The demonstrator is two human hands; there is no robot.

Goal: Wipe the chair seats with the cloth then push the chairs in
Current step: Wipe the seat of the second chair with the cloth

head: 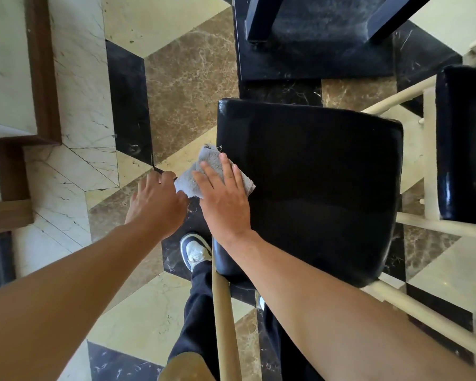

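A black padded chair seat [313, 188] fills the middle of the view. A grey cloth [212, 160] lies on the seat's left edge and hangs partly over it. My right hand [223, 199] lies flat on the cloth with straight fingers and presses it onto the seat. My left hand [157, 202] hovers just left of the seat edge, beside the cloth, with its fingers curled downward. A thin dark thing shows at its fingertips; whether the hand grips it or the cloth I cannot tell.
A second black chair seat [465, 144] on a cream frame [429, 317] stands close on the right. The dark table base [313, 37] is straight ahead. A tan chair rail [226, 325] rises near my leg and shoe [195, 251]. A wall step lies left.
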